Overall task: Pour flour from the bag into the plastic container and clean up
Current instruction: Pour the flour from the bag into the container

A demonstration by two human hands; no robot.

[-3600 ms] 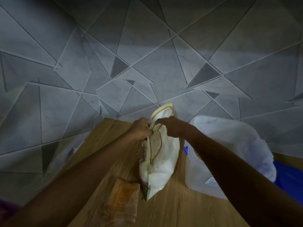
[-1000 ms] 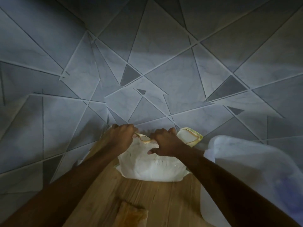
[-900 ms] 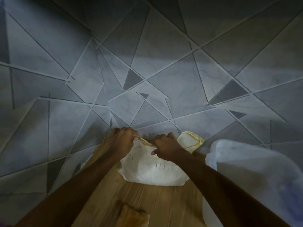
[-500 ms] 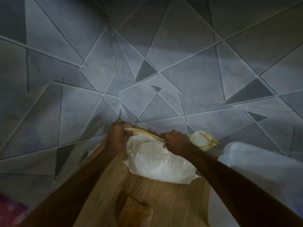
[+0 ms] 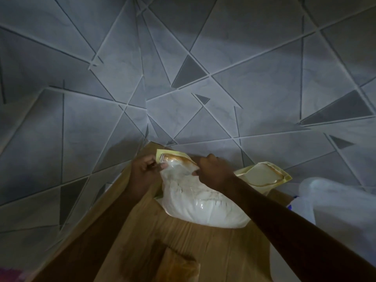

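Observation:
A clear plastic bag of white flour [image 5: 201, 208] with a pale yellow top band lies on the wooden table [image 5: 179, 247] near the wall. My left hand [image 5: 145, 169] pinches the bag's top edge at its left end, next to a metal staple. My right hand [image 5: 213, 173] grips the same top edge further right. The two hands hold the mouth of the bag apart. A large translucent plastic container [image 5: 337, 202] stands at the right; its opening cannot be made out.
A brown paper packet [image 5: 179, 267] lies on the table near its front. A grey wall with a triangle pattern [image 5: 183, 78] rises right behind the table. The table's left edge runs diagonally beside my left forearm. The scene is dim.
Since 3.6 s ago the bag has gone from upright to lying on its side. In the last second my hands have drawn apart along the top edge, spreading it.

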